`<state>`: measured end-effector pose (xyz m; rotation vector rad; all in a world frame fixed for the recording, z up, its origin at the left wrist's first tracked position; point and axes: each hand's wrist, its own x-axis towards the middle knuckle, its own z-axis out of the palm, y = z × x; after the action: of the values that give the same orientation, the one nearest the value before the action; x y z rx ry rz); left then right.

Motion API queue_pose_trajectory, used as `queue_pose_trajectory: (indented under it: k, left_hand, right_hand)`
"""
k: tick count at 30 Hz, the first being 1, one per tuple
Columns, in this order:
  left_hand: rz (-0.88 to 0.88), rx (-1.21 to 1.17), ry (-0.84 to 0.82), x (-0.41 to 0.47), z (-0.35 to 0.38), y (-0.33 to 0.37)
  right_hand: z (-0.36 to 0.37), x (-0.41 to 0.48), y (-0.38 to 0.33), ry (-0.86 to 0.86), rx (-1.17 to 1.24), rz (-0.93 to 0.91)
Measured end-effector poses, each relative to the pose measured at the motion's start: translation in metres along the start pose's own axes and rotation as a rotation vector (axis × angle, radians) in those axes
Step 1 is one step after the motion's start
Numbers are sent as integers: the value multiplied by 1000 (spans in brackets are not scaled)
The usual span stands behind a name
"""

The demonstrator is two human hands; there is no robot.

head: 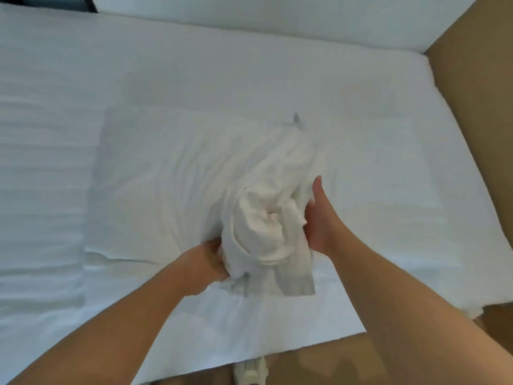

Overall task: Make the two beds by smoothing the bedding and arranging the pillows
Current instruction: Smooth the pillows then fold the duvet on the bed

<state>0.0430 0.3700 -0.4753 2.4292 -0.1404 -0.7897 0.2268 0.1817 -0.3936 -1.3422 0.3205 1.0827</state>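
Pillow (166, 176), one: white cloth, soft and finely creased. It is rectangular and lies mid-bed, its near-right end bunched into a lumpy roll.
Bed (277, 65), one: white bedding, faintly striped, rippled at left.
Floor (472, 107): smooth tan, to the right and near.
Shoe (249, 368), one: pale, at the near edge.
Left hand (208, 259): fingers curled tight, gripping the roll's near-left fabric.
Right hand (316, 218): palm against the roll's right side, thumb straight and pointing far. Fingers buried in folds; their spread cannot be told.
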Motion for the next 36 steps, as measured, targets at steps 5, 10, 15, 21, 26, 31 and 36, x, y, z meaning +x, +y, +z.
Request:
queue_pose_trajectory:
  k: [5, 10, 15, 21, 26, 31, 36]
  left_hand:
    - [74, 452, -75, 11, 23, 0]
    - [171, 630, 118, -6, 3, 21]
    - [40, 749, 22, -21, 4, 16]
    - [-27, 707, 259, -2, 2, 22]
    - [-32, 516, 214, 0, 15, 15]
    - [-200, 256, 408, 4, -2, 7]
    - [-410, 200, 245, 12, -18, -10]
  right_hand:
    - [-42, 12, 34, -52, -28, 117]
    - [-24, 36, 40, 111, -437, -25]
    - [5, 40, 9, 180, -573, -221]
    - [31, 42, -49, 52, -825, -556]
    - [-48, 38, -15, 254, -707, 63]
    - [-42, 30, -21, 269, -588, 80]
    - [-15, 49, -8, 393, -924, 25]
